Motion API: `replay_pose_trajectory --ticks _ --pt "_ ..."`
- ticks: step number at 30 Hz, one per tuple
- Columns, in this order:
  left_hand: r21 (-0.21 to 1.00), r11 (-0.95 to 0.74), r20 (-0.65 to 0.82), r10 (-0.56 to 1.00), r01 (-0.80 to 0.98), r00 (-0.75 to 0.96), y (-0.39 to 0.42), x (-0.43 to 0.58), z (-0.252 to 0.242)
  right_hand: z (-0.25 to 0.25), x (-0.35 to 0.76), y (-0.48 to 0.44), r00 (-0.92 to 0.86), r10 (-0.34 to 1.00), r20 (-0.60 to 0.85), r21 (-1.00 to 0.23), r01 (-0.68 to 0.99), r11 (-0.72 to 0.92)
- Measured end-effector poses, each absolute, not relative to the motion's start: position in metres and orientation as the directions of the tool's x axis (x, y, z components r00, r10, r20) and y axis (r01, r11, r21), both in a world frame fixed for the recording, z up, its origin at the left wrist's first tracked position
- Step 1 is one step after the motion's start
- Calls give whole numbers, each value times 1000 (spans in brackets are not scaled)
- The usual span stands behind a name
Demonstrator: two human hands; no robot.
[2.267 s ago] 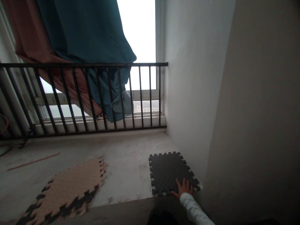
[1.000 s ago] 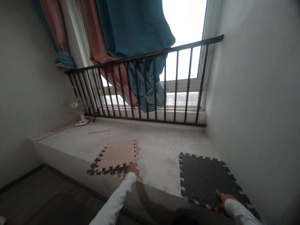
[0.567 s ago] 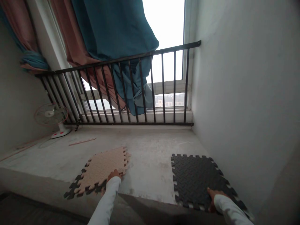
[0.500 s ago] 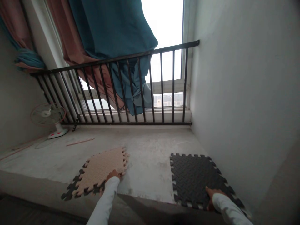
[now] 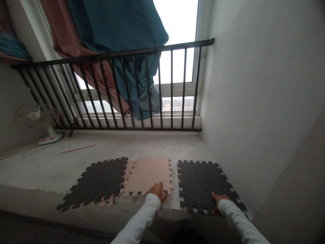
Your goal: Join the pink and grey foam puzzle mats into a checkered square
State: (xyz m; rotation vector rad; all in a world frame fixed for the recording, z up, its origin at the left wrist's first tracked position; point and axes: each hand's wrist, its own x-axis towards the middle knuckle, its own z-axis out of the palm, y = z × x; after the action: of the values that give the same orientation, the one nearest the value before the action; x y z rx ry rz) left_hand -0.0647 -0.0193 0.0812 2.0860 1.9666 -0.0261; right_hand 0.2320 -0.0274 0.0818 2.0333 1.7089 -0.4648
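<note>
A beige interlocking foam mat tile [image 5: 146,173] lies in the middle of the raised concrete ledge. My left hand [image 5: 157,192] holds it at the front right edge, fingers over its top. To the right is a dark grey foam mat tile [image 5: 198,183], apart from the beige one by a narrow strip of concrete. My right hand [image 5: 219,202] grips that tile's front edge, its thumb on top and the other fingers mostly hidden. Another dark tile [image 5: 101,179] lies on the left, its right edge meeting the beige tile. Beige teeth [image 5: 108,200] show beneath its front edge.
A black metal railing [image 5: 127,128] runs along the back before a window with teal and pink curtains [image 5: 114,27]. An electric fan [image 5: 49,135] stands at the left, near a thin strip [image 5: 78,148]. A white wall [image 5: 254,118] bounds the right side.
My left hand has moved the beige tile rightward off the left stack, uncovering the dark tile there. My right hand stays at the right tile's front edge. The view has shifted slightly.
</note>
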Motion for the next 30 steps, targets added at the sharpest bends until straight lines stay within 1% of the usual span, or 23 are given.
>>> replay_pose_trajectory --ticks 4,10,14,19,25,30 --pt "249 -83 -219 966 965 140 -35 -29 79 84 231 -28 169 836 -522 99 986 -138" --pt "343 -16 -176 981 939 81 -42 -22 74 92 229 -31 165 824 -542 106 986 -128" --pt "331 -30 -168 982 943 90 -48 -27 66 90 230 -30 167 830 -533 103 986 -132" --pt "314 -53 -183 976 948 115 -55 -36 44 90 230 -29 174 829 -532 104 985 -140" --pt "337 -63 -96 990 939 101 -60 -37 28 92 229 -29 183 833 -522 119 983 -142" --pt "316 -67 -94 990 946 102 -54 -30 28 90 229 -30 190 825 -532 118 982 -151"
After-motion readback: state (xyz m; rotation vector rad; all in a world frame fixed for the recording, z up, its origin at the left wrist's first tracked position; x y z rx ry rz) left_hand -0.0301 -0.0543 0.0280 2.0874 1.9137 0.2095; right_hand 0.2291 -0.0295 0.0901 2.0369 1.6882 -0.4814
